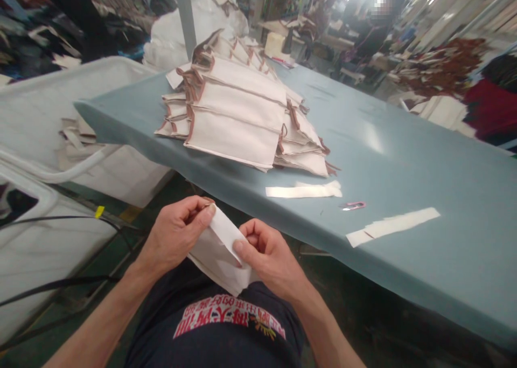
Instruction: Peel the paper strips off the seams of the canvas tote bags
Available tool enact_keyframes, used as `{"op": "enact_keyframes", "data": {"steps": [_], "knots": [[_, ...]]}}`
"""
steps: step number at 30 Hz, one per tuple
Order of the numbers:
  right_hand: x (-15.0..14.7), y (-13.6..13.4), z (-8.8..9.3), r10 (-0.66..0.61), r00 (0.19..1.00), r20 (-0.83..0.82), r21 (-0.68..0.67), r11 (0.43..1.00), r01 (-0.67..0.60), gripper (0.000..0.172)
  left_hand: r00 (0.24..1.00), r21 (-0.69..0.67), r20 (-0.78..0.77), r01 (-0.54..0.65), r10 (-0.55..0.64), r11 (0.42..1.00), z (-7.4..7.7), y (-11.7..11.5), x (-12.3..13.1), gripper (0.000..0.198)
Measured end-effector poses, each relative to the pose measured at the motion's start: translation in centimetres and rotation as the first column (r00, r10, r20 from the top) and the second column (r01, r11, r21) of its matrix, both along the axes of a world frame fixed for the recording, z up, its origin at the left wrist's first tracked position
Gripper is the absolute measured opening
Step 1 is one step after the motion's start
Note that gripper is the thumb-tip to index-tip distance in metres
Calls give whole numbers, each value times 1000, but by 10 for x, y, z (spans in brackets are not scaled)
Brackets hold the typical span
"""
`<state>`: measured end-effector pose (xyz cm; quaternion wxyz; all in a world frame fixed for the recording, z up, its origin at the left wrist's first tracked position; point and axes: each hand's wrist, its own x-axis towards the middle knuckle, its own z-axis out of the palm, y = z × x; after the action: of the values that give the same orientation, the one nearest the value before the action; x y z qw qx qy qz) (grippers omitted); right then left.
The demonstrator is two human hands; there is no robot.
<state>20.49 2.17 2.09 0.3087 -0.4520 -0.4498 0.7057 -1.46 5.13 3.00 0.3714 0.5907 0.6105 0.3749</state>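
Between my hands, just off the table's near edge, is a cream fabric piece (220,265) with a folded white band along its top. My left hand (175,233) pinches its upper left corner between thumb and fingers. At the band's right end, my right hand (269,252) grips with the thumb on top and the fingers curled behind. The lower part of the fabric hangs in front of my dark printed shirt. Beyond my hands, a stack of cream fabric pieces with brown edging (238,120) lies on the blue-green table (388,163).
Cream strips (302,190) and another bundle of strips (393,226) lie near the table's front edge, with pink-handled thread snips (353,205) between them. White bins (109,71) stand at the left. Brown and cream piles (444,69) and a person (371,31) are farther back.
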Motion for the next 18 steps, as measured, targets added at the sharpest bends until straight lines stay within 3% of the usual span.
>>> {"op": "enact_keyframes", "data": {"steps": [4, 7, 12, 14, 16, 17, 18], "knots": [[3, -4, 3, 46, 996, -72, -103, 993, -53, 42, 1000, 37, -10, 1, -1, 999, 2, 7, -2, 38], [13, -15, 0, 120, 991, 55, -68, 991, -116, 22, 1000, 53, -9, -11, 12, 999, 5, 11, -6, 36], [63, -53, -41, 221, 922, 318, -30, 974, -224, 28, 1000, 40, 16, -26, 26, 999, 6, 13, -18, 39], [90, -68, -59, 202, 770, 605, 25, 962, -272, 22, 1000, 38, 22, -3, 2, 999, 7, 12, -22, 39], [111, -77, -65, 125, 508, 852, 34, 956, -291, 13, 999, 42, 22, 34, -35, 999, 9, 8, -25, 38], [116, -77, -63, 103, 457, 883, 39, 956, -290, 15, 998, 42, 28, 56, -57, 998, 11, 7, -25, 36], [116, -76, -56, 79, 470, 879, 62, 959, -278, 19, 996, 44, 38, 78, -80, 996, 12, 5, -25, 34]]}}
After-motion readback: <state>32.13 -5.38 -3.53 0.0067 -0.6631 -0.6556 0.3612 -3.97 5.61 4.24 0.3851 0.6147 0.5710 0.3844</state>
